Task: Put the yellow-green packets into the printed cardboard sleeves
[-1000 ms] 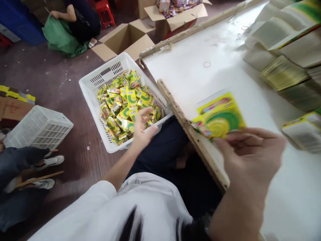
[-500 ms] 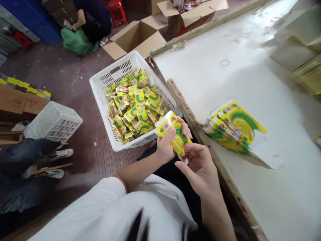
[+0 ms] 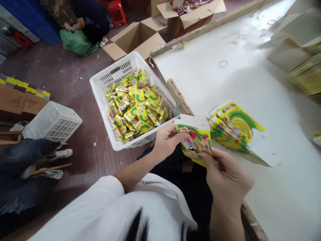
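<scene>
Both your hands are closed on one printed carton: the left hand (image 3: 164, 142) pinches its left edge, the right hand (image 3: 227, 177) grips its lower right corner. That carton (image 3: 194, 139) sits right between them, just off the near right corner of the white basket (image 3: 100, 80), white flap up and away from you. It looks nearly square, so its long axis is hard to call; it tilts down toward your right hand. Left hand's nearer the basket, full of small yellow-green packs (image 3: 140, 115); right hand's nearer the fanned stack of flat cartons (image 3: 228, 129) on the surface (image 3: 250, 83), right of the basket. Beyond the basket, an open cardboard box (image 3: 140, 36).
</scene>
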`<state>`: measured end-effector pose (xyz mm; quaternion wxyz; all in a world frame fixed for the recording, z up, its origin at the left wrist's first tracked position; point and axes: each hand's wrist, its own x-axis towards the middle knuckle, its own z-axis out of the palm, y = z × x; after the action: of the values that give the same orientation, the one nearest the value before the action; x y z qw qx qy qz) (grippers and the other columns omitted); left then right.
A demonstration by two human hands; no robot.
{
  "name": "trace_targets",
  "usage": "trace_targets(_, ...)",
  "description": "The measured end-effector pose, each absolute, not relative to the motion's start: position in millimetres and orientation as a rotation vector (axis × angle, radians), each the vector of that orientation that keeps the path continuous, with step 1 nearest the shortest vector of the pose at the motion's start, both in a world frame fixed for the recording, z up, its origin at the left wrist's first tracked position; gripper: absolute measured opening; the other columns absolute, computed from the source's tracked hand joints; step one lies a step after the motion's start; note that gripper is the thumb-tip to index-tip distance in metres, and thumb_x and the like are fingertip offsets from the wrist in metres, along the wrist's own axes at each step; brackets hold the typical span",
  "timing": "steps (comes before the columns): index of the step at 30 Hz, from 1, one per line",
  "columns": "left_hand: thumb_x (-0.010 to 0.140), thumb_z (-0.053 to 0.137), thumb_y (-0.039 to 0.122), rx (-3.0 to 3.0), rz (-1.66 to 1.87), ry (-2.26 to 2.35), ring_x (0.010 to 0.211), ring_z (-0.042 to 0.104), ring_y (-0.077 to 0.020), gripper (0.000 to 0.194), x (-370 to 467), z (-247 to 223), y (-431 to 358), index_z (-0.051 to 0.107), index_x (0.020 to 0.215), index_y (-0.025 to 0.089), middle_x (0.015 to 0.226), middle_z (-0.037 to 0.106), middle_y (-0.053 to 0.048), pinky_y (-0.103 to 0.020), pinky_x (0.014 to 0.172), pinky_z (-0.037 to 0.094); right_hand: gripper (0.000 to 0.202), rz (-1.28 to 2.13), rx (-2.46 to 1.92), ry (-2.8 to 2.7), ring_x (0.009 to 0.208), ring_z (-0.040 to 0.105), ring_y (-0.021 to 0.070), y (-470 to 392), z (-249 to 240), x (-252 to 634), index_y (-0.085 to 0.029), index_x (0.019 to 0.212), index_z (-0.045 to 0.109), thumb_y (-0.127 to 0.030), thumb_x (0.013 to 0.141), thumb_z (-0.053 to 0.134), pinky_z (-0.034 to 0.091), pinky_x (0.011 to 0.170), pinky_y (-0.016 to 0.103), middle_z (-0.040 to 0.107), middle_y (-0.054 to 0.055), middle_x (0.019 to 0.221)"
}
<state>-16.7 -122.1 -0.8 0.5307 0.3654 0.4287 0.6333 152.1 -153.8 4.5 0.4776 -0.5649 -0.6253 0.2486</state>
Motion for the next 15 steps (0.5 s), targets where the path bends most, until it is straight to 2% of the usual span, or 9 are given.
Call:
trace_targets(2,0.082,0.081,0.052,1.05,1.635,1.051,0.1,0.072,-0.0207,0.043,-30.8,12.8,-124.0,0.068,0.113,0.025,0.107,0.076,-0.004,-0.036,0.094,0.056,0.018,0.419,-1.366,-1.612,0.074,0.073,0.0213,-151.7,12.1,159.9,-0.032,0.105,0.08,-0.023,0.09,0.077,0.059,0.07,0.036,0.08,0.0,0.089)
trace_targets(4,0.077,0.085,0.054,1.35,1.714,1.12,0.127,0.064,-0.0274,0.066,-43.7,29.8,-126.6,0.06,0.133,0.03,0.132,0.068,-0.008,-0.044,0.112,0.048,0.03,0.261,-1.333,-1.765,0.09,0.075,0.0253,-149.1,17.8,166.3,-0.037,0.115,0.078,-0.018,0.092,0.073,0.059,0.086,0.045,0.081,0.001,0.099)
trace_targets(6,0.068,0.09,0.059,1.705,1.484,1.168,0.14,0.053,-0.0358,0.091,-50.6,42.7,-128.0,0.052,0.145,0.029,0.146,0.058,-0.012,-0.054,0.12,0.04,0.039,0.192,-1.249,-1.939,0.102,0.073,0.0273,-147.8,20.5,168.4,-0.042,0.121,0.075,-0.013,0.094,0.069,0.052,0.105,0.055,0.081,0.0,0.105)
trace_targets(8,0.07,0.089,0.054,1.937,1.102,1.136,0.138,0.054,-0.0391,0.095,-50.0,45.0,-127.0,0.047,0.149,0.023,0.144,0.058,-0.017,-0.056,0.117,0.043,0.045,0.204,-1.143,-2.039,0.107,0.073,0.0265,-148.4,21.1,165.2,-0.046,0.119,0.075,-0.01,0.095,0.066,0.039,0.12,0.063,0.081,-0.003,0.105)
trace_targets(10,0.079,0.082,0.045,2.003,0.841,1.117,0.125,0.063,-0.0372,0.08,-44.3,36.5,-124.7,0.049,0.146,0.018,0.133,0.064,-0.018,-0.052,0.107,0.051,0.047,0.241,-1.13,-1.988,0.119,0.07,0.03,-150.1,20.9,158.4,-0.048,0.124,0.072,-0.015,0.091,0.072,0.03,0.126,0.067,0.078,-0.002,0.118)
trace_targets(11,0.081,0.078,0.041,1.998,0.782,1.134,0.119,0.066,-0.0354,0.072,-40.6,30.0,-123.9,0.051,0.143,0.017,0.128,0.066,-0.017,-0.049,0.102,0.053,0.052,0.25,-1.155,-1.874,0.129,0.064,0.0341,-150.9,20.7,154.5,-0.047,0.131,0.067,-0.021,0.088,0.077,0.028,0.126,0.068,0.073,0.0,0.131)
trace_targets(13,0.081,0.075,0.039,1.972,0.775,1.172,0.112,0.068,-0.0329,0.064,-32.9,17.2,-124.3,0.054,0.138,0.018,0.124,0.067,-0.014,-0.045,0.099,0.055,0.077,0.356,-1.225,-1.55,0.149,0.046,0.0395,-152.4,20.1,147.5,-0.044,0.149,0.051,-0.035,0.08,0.085,0.031,0.126,0.07,0.055,0.003,0.156)
trace_targets(14,0.081,0.074,0.04,1.972,0.792,1.169,0.112,0.067,-0.0324,0.065,-29.1,12.2,-125.4,0.053,0.138,0.019,0.124,0.067,-0.014,-0.044,0.099,0.054,0.085,0.47,-1.249,-1.402,0.153,0.04,0.0395,-152.8,19.4,144.6,-0.042,0.155,0.043,-0.04,0.08,0.084,0.033,0.124,0.07,0.047,0.004,0.163)
trace_targets(15,0.081,0.073,0.041,1.986,0.8,1.149,0.112,0.067,-0.0319,0.066,-25.5,8.6,-126.9,0.052,0.14,0.019,0.124,0.066,-0.014,-0.043,0.099,0.054,0.086,0.613,-1.264,-1.311,0.154,0.039,0.0387,-153.1,18.4,142.2,-0.04,0.157,0.039,-0.043,0.083,0.081,0.036,0.123,0.07,0.045,0.006,0.165)
